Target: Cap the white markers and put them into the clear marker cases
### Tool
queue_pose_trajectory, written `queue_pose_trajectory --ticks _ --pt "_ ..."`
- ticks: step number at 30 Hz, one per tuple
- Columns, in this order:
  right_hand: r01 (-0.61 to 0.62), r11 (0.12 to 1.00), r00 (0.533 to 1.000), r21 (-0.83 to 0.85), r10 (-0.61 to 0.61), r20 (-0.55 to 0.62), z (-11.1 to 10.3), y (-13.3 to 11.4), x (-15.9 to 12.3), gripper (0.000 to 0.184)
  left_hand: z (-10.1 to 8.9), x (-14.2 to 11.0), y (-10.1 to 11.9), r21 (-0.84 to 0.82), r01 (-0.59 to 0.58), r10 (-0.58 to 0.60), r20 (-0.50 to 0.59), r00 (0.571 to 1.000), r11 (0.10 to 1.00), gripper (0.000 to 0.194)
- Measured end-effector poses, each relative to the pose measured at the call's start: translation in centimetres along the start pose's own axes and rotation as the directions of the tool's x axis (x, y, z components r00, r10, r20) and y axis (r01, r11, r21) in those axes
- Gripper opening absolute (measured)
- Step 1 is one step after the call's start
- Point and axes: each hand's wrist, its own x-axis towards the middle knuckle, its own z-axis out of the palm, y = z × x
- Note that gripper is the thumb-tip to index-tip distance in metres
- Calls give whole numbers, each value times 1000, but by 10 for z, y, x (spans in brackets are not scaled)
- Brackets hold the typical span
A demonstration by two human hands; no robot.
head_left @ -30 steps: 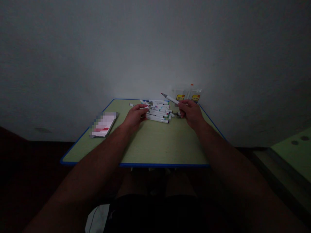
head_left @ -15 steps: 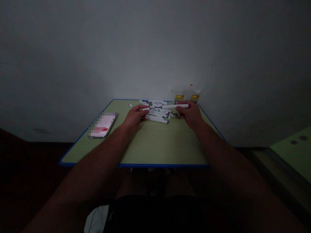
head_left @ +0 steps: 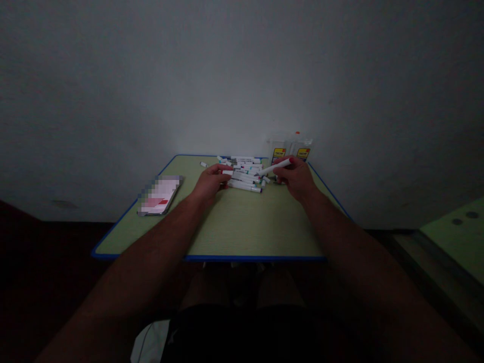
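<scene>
A heap of several white marker pens [head_left: 245, 174] with coloured ends lies at the far middle of a small green table [head_left: 234, 222]. My right hand [head_left: 295, 179] is closed on one white marker [head_left: 275, 167], which slants down to the left with its tip over the heap. My left hand [head_left: 209, 182] rests at the heap's left side, its fingers curled round a small white piece [head_left: 227, 172] that looks like a cap or a pen end.
A phone [head_left: 159, 194] with a lit screen lies on the table's left part. Two clear plastic boxes [head_left: 291, 147] with yellow labels stand at the far right corner against the wall. One loose marker [head_left: 204, 164] lies left of the heap. Another green surface [head_left: 459, 237] shows at the right edge.
The marker in my right hand pointed up and left, turned level, and now slants down with its tip toward the heap. My left hand has barely moved.
</scene>
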Motion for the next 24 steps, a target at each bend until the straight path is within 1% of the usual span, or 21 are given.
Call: queue_pose_trajectory --ticks 3,7,10,15,19,24 --pt "-15 1000 1000 6 15 4 0 -1 -1 30 0 -1 1 -3 2 -3 -5 1000 1000 22" --pt "-38 998 998 43 36 50 2 -4 -3 27 0 -1 0 -5 2 -2 11 1000 1000 23" --pt "-61 996 996 59 57 63 3 -6 -4 24 0 0 -1 -6 4 -4 17 1000 1000 23" --pt "-90 989 994 118 82 67 2 -7 -4 22 1 0 -1 -2 6 -6 6 1000 1000 24" --pt "-119 986 992 119 113 60 2 -8 -4 23 0 1 -3 3 -4 4 10 1000 1000 23" --pt "-106 985 994 136 100 50 2 -8 -4 21 0 2 -3 3 5 -5 1 1000 1000 26"
